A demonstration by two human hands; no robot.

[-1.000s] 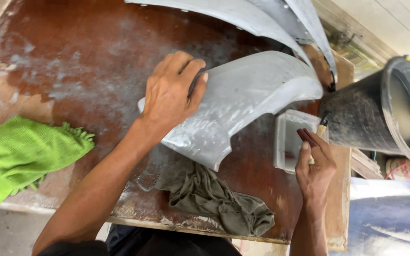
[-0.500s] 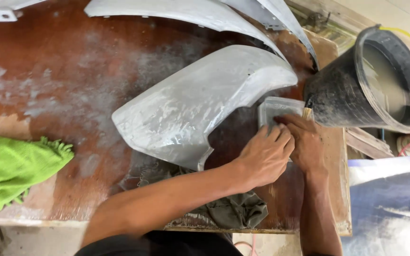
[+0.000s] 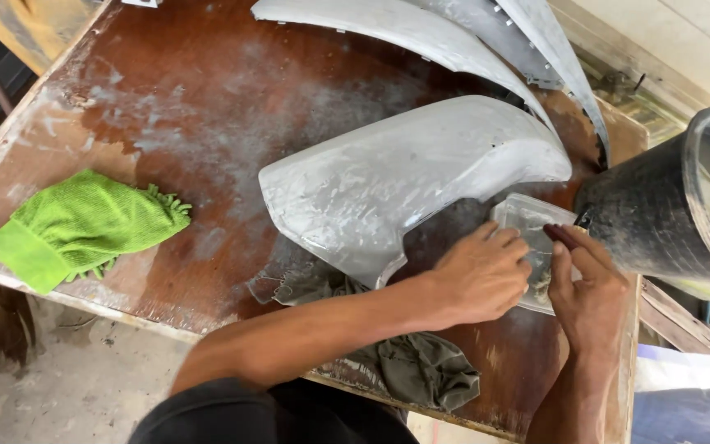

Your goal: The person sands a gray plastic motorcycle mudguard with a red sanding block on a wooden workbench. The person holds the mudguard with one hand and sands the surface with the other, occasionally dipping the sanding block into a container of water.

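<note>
My left hand [image 3: 482, 275] reaches across the table, its fingers curled over the near rim of a clear plastic tub [image 3: 527, 215]. My right hand [image 3: 589, 296] is just right of it and pinches a small dark red stick-like tool [image 3: 560, 234] at the tub's edge. What lies inside the tub is hidden by my fingers. A grey, dusty curved fender panel [image 3: 404, 181] lies just left of the tub, with neither hand on it.
A black bucket [image 3: 667, 214] stands against the tub at the right edge. Two long grey panels [image 3: 404, 33] lie at the back of the brown wooden table [image 3: 166, 90]. A green cloth [image 3: 84, 226] lies at the left, a grey-green rag [image 3: 421, 366] at the front edge.
My left hand lifted off the grey fender and moved right to the clear tub beside my right hand. My right hand stays at the tub with the tool.
</note>
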